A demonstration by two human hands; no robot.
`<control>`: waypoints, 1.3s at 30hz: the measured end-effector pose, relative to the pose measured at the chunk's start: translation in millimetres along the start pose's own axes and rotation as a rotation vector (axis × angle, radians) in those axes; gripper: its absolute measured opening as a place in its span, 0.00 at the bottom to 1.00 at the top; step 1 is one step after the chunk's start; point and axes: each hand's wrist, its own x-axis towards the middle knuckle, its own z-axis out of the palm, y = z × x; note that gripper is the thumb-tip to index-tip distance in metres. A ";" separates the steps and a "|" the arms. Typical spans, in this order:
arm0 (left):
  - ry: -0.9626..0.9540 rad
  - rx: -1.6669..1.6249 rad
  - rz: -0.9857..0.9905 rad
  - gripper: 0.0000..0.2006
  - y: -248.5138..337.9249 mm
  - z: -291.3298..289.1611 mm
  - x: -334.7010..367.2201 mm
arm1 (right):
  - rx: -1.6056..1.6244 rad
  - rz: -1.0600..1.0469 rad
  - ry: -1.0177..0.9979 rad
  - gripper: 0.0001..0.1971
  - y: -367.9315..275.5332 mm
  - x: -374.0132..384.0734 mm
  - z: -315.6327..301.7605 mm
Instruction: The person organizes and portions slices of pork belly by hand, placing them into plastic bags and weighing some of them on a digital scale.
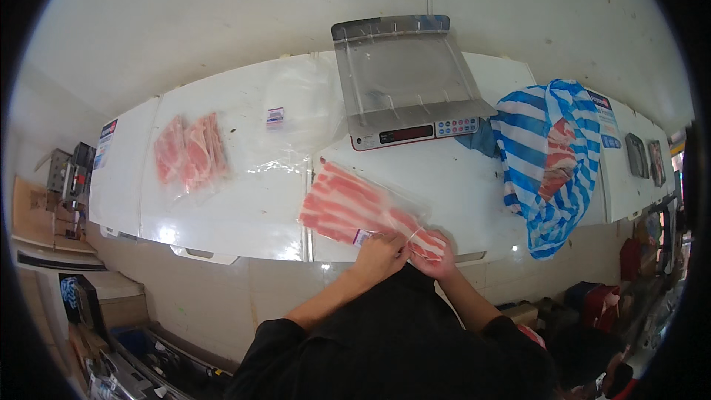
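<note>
A clear plastic bag (337, 211) with streaky pink-and-white meat slices lies at the table's near edge, slanting toward me. My left hand (383, 254) pinches the bag near its mouth, next to a small label. My right hand (438, 261) holds a bundle of meat slices (426, 243) at that same end, its fingers partly hidden underneath. The slices seem to sit partly inside the bag's mouth; plastic glare makes the exact edge hard to see. Just beyond the bag is a digital scale (407, 134) with a plastic-covered tray (404, 70).
Bagged meat slices (191, 152) lie on the left of the white table (244, 215). Behind are clear empty bags (296, 96) with a small label. On the right stands a blue-and-white striped bag (529, 159) with meat (559, 155) showing. Boxes and bags crowd the floor at right.
</note>
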 end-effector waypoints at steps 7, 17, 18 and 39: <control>0.085 -0.067 0.020 0.03 2.1 -7.0 -1.8 | -0.221 -0.037 -0.150 0.21 31.6 100.9 23.6; 0.257 0.102 -0.173 0.11 -78.8 -61.4 0.1 | 0.042 -0.023 -0.012 0.24 31.4 124.0 92.7; 0.235 0.179 -0.181 0.12 -92.9 -67.4 0.5 | 0.067 -0.025 0.026 0.25 30.0 123.2 90.9; 0.234 -0.112 -0.294 0.08 -43.3 -31.0 -88.7 | -0.933 -0.677 0.388 0.14 -11.2 -25.0 27.7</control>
